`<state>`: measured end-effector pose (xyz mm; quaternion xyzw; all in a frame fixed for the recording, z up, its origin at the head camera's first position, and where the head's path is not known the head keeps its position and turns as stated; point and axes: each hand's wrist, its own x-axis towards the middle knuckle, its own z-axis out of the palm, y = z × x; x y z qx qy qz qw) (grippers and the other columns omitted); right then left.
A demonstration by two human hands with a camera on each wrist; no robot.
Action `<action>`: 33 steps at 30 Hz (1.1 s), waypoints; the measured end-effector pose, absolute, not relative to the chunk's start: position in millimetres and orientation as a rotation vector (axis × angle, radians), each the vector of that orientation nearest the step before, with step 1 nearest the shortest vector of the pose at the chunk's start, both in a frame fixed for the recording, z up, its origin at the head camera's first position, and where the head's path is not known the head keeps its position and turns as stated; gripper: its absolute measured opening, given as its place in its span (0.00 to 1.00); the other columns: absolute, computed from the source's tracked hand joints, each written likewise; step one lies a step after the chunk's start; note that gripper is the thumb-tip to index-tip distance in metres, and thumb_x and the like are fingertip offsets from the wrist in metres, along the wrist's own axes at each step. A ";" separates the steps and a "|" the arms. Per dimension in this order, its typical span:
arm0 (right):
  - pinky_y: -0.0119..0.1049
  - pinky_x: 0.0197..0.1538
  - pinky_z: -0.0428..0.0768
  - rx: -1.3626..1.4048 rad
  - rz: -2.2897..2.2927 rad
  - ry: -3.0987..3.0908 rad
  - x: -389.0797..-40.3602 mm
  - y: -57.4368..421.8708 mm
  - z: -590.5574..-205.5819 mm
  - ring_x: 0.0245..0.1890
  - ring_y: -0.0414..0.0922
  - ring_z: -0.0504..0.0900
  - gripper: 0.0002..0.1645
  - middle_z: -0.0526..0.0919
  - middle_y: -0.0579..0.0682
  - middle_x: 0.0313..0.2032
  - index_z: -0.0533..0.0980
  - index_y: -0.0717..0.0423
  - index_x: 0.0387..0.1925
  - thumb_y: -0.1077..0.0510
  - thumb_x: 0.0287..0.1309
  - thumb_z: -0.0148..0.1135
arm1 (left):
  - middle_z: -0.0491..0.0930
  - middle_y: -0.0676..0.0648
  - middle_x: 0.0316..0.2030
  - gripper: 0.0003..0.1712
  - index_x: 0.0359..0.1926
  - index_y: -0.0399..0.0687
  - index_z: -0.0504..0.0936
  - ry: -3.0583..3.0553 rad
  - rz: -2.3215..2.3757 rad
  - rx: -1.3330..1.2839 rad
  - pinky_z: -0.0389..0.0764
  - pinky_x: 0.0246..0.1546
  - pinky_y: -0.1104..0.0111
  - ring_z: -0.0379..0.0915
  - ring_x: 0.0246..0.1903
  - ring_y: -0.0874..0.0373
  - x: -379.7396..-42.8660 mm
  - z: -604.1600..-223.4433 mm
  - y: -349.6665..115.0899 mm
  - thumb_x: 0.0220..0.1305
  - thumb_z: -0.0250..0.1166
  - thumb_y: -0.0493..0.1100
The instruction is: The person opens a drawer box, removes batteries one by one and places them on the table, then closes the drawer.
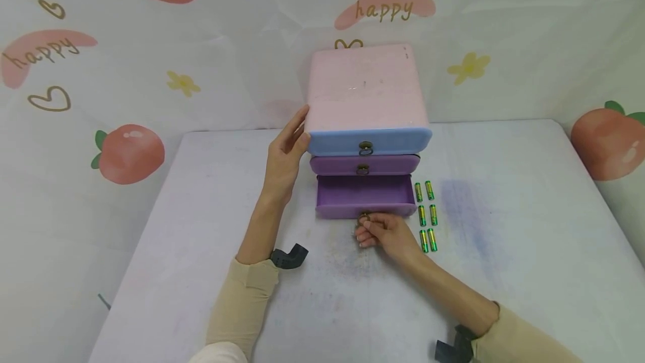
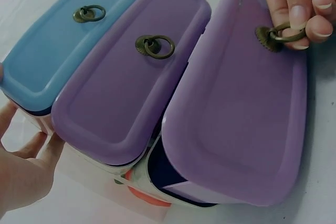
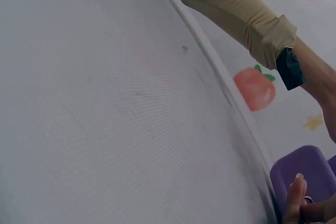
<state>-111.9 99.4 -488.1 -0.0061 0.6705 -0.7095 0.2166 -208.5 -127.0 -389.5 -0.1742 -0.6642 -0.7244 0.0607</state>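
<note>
A small chest of drawers (image 1: 365, 88) with a pink top stands at the back of the table. Its upper drawer (image 1: 332, 143) has a blue front, and the middle drawer (image 1: 330, 166) below is purple. The purple bottom drawer (image 1: 337, 212) is pulled out, and its visible inside is bare. My right hand (image 1: 390, 234) pinches the brass ring pull (image 2: 289, 34) of this bottom drawer between thumb and finger. My left hand (image 1: 283, 164) rests against the chest's left side, fingers extended along it.
Several green batteries (image 1: 422, 215) lie in two columns just right of the bottom drawer. The white table (image 1: 201, 212) meets a patterned backdrop (image 1: 242, 43) behind the chest. Dark wrist mounts (image 1: 289, 256) sit on both forearms.
</note>
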 end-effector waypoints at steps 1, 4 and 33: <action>0.36 0.40 0.86 -0.014 -1.966 1.858 -112.9 99.5 -487.7 0.31 0.40 0.86 0.16 0.85 0.63 0.37 0.73 0.80 0.51 0.67 0.72 0.51 | 0.64 0.55 0.71 0.32 0.73 0.52 0.67 -2.006 -2.190 -0.524 0.65 0.68 0.60 0.61 0.70 0.57 -208.6 -389.8 -126.6 0.71 0.61 0.53; 0.36 0.40 0.86 -0.005 -1.962 1.868 -116.1 99.7 -487.6 0.31 0.40 0.86 0.17 0.86 0.62 0.37 0.73 0.80 0.52 0.67 0.72 0.50 | 0.65 0.54 0.71 0.37 0.72 0.50 0.68 -1.989 -2.193 -0.504 0.65 0.68 0.59 0.61 0.70 0.56 -209.4 -391.1 -124.9 0.67 0.63 0.58; 0.35 0.40 0.86 0.011 -1.965 1.914 -151.2 97.8 -485.8 0.32 0.39 0.86 0.17 0.86 0.62 0.38 0.74 0.78 0.53 0.65 0.73 0.50 | 0.68 0.53 0.69 0.39 0.70 0.49 0.71 -1.941 -2.182 -0.434 0.69 0.65 0.57 0.63 0.68 0.55 -207.3 -393.1 -120.4 0.63 0.65 0.61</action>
